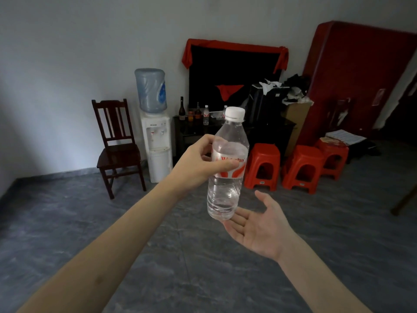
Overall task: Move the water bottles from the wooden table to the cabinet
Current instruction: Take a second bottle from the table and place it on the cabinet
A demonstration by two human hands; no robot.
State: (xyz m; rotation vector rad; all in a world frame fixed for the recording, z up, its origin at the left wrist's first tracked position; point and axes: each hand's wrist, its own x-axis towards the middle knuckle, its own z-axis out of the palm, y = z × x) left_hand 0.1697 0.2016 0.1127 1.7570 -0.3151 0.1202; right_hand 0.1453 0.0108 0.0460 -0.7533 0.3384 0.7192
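Left hand (198, 161) grips the water bottle (228, 166) at its label, fingers and thumb curled round it; bottle upright, mid-air, frame centre. Right hand (255, 224) open, palm up, at 5 o'clock of the bottle, fingers just under its base. Cabinet (191, 132) at 12 o'clock, a second bottle (205, 115) standing on it.

Left hand (198, 163) is gripping water bottle (228, 168) upright at label; right hand (257, 224) is lying open, palm up, under its base.
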